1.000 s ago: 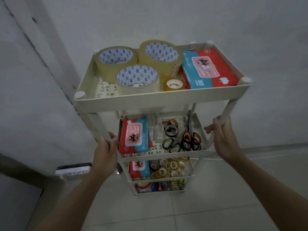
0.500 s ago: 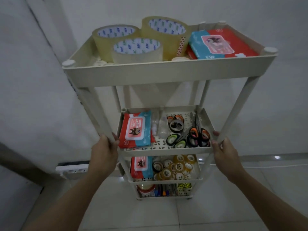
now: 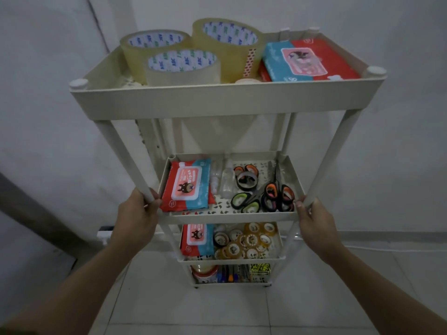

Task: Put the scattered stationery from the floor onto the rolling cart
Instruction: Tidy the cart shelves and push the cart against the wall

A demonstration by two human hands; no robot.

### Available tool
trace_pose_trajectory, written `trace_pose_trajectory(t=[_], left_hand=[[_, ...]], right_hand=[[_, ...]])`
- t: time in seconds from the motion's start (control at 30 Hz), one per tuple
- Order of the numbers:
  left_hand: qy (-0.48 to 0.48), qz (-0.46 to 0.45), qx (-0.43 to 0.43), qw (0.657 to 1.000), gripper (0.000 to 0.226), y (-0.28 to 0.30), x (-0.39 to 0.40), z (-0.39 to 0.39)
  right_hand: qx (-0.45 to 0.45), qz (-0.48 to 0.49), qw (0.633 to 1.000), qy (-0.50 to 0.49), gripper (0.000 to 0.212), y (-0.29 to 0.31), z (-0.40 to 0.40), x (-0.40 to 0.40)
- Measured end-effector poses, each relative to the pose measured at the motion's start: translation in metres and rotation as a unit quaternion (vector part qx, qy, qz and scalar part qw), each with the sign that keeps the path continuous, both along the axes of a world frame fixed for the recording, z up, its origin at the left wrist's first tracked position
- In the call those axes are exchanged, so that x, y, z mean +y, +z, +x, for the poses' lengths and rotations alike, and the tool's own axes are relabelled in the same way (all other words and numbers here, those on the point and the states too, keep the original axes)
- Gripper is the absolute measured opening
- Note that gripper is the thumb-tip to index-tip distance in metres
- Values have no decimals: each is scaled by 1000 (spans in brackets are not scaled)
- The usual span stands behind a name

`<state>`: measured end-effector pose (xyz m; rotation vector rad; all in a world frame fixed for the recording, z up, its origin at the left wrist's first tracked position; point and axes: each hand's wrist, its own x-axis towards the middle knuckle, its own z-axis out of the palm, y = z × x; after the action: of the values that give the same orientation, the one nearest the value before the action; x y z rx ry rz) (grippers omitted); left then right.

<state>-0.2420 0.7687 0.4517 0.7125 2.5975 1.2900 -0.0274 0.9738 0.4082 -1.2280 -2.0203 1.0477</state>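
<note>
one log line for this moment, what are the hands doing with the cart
left hand: grips front-left post | right hand: grips front-right post | rolling cart: upright, four tiers loaded | floor: no stationery in view

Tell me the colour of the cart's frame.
Cream, seen in the head view on the cart.

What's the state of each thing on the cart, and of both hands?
rolling cart: upright, all four shelves loaded
packing tape rolls: three, flat on top shelf
top wipes pack: lying flat, lid closed
scissors: second shelf, blades closed
small tape rolls: piled on third shelf
left hand: grips front left post
right hand: grips front right post
</note>
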Motion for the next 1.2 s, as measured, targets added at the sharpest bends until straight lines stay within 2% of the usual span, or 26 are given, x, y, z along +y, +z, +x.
trace_pose_trajectory(t=[0.23, 0.4, 0.5, 0.6, 0.67, 0.73, 0.8, 0.83, 0.93, 1.07, 1.2], left_hand=[[-19, 3, 3, 1000, 7, -2, -10, -19], [-31, 19, -3, 999, 8, -6, -11, -15], [-28, 45, -20, 998, 21, -12, -10, -10], [-26, 48, -31, 998, 32, -22, -8, -10], [-41, 45, -52, 997, 36, -36, -8, -9], [-51, 63, -65, 995, 38, -54, -9, -5], [-65, 93, -41, 993, 41, -74, -12, 0], [-78, 105, -22, 991, 44, -85, -13, 0], [-91, 90, 16, 992, 42, -122, -12, -4], [-50, 56, 48, 996, 16, -189, -5, -10], [-18, 82, 60, 995, 9, -252, 0, -21]], right_hand=[[-16, 11, 1000, -14, 21, -2, -11, -11], [-5, 12, 1000, 5, 21, -2, -9, -13], [28, 3, 999, 34, 32, -12, -2, -14], [87, -61, 990, 90, 57, -30, 5, -16], [84, -84, 987, 108, 68, -49, 6, -16], [21, -50, 994, 90, 55, -71, 5, -13], [-32, 0, 998, 58, 22, -89, 3, -10], [-36, 14, 998, 47, 13, -98, 2, -10], [-14, 49, 998, 31, 5, -124, -4, -10], [68, 52, 996, 7, 5, -164, -11, -10], [139, 56, 989, -11, 7, -208, -21, -8]])
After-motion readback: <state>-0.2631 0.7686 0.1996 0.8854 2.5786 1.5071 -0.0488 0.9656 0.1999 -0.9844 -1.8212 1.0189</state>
